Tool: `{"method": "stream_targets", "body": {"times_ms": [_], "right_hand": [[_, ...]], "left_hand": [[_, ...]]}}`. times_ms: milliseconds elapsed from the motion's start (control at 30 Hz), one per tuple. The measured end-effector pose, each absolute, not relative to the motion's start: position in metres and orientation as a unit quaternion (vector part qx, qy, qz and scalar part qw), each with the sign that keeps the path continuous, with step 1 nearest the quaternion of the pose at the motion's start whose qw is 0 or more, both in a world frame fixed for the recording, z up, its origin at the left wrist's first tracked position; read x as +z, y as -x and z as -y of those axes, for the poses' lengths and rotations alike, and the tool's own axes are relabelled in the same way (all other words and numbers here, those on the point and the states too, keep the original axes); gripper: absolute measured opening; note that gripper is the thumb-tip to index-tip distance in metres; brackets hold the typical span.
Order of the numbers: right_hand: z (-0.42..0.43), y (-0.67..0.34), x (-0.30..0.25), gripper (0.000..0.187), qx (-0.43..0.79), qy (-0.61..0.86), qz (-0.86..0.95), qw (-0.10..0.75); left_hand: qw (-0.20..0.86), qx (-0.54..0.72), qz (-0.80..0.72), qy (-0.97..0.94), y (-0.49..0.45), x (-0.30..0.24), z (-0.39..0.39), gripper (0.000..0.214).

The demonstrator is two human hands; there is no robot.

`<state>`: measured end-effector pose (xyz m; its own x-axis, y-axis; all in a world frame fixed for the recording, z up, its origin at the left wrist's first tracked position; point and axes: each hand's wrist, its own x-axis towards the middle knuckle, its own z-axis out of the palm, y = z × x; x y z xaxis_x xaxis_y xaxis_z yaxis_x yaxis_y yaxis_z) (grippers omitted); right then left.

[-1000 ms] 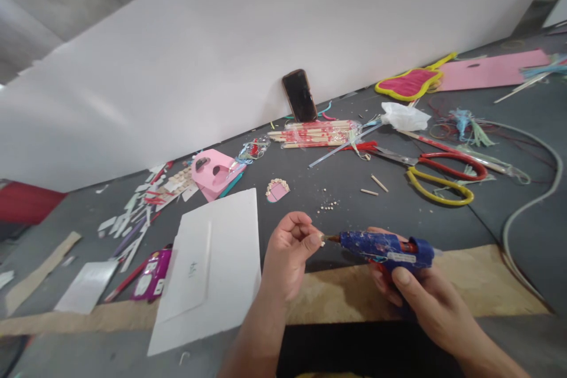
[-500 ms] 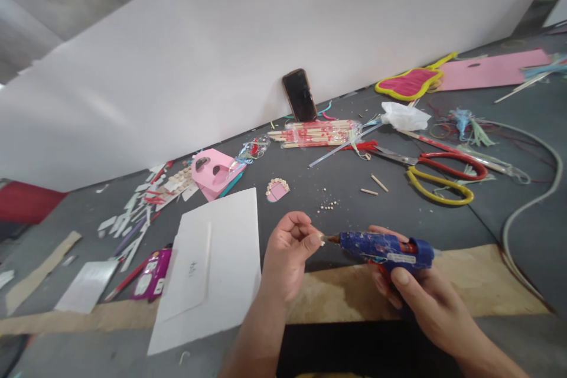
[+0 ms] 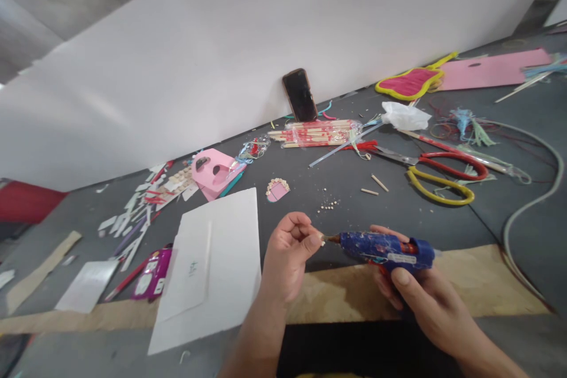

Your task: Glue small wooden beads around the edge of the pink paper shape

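Left fingers [image 3: 310,240] pinched shut at the glue gun [image 3: 381,248] right fingers [image 3: 401,276] grip — grey table [image 3: 398,215], white wall [image 3: 266,41].

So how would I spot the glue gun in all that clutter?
From the white board at the back, come down the grey table to its near edge. The glue gun sits in the right hand: the only blue tool, its nozzle meeting the left hand.

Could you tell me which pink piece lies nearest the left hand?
The small bead-edged arch just beyond the left hand; the holed card and the far sheet lie farther off.
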<state>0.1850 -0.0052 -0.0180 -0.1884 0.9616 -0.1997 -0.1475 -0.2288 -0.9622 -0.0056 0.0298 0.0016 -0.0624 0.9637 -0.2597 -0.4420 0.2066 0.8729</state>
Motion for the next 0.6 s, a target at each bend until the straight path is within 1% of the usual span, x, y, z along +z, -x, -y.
{"method": "stream_targets", "body": {"times_ms": [200,400,600], "right_hand": [[0.0053,-0.1842,-0.0188,0.051,0.64,0.451,0.424,0.455],[0.0057,-0.1834,-0.0193,0.053,0.639,0.449,0.417,0.464],[0.0054,-0.184,-0.0187,0.054,0.635,0.458,0.426,0.452]], "left_hand": [[0.621,0.565,-0.461,-0.287,0.0058,0.0014,-0.0287,0.031],[0.621,0.563,-0.465,-0.286,0.0055,0.0021,-0.0287,0.032],[0.62,0.568,-0.46,-0.284,0.0054,0.0013,-0.0285,0.032]]}}
